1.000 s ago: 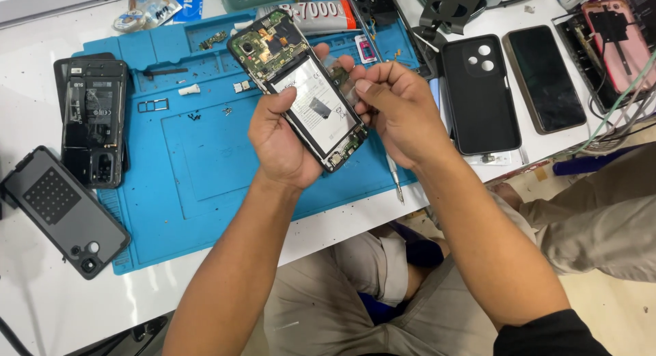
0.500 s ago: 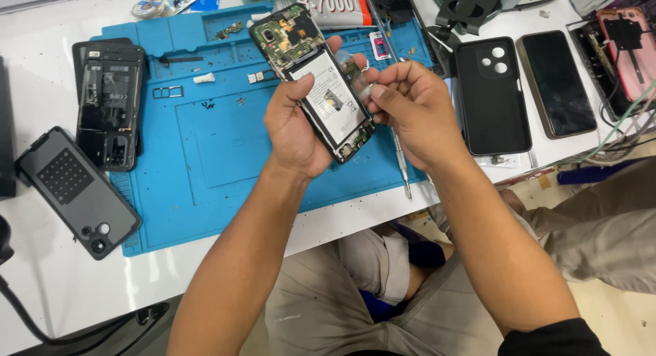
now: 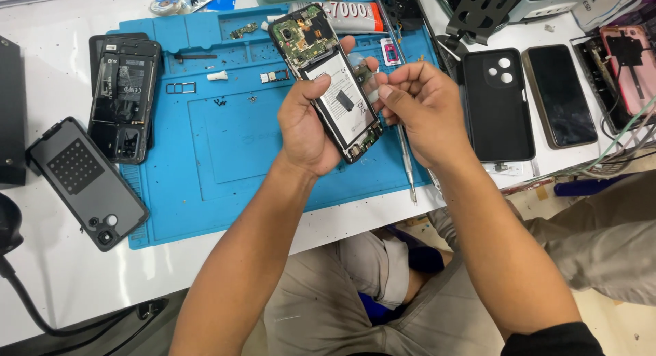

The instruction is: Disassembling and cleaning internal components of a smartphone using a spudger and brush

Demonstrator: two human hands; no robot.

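- Since the earlier frames the opened phone (image 3: 328,79) has stayed in the same grip above the mat, and the view has slid a little so the dark devices at the left sit further into the frame.
- It is held tilted in the upper middle of the frame, back cover off, green circuit board at its top end and a white battery below.
- At its left edge and underneath, the left hand (image 3: 307,127) is wrapped around it, thumb lying over the battery side.
- Just right of it, the right hand (image 3: 424,110) is pinched narrow, thumb and forefinger tips meeting at the phone's right edge on a small pale piece too small to make out.
- Below both hands lies a blue work mat (image 3: 225,151) with small loose parts scattered along its top.
- A thin metal tool (image 3: 408,168) lies on the mat under the right wrist.
- At the left of the frame a dark opened phone body (image 3: 126,100) rests on the mat's edge, and a grey back cover (image 3: 85,182) lies lower left on the white table (image 3: 61,281).
- At the right lie a black phone case (image 3: 497,103) and a dark phone (image 3: 559,96) face up.
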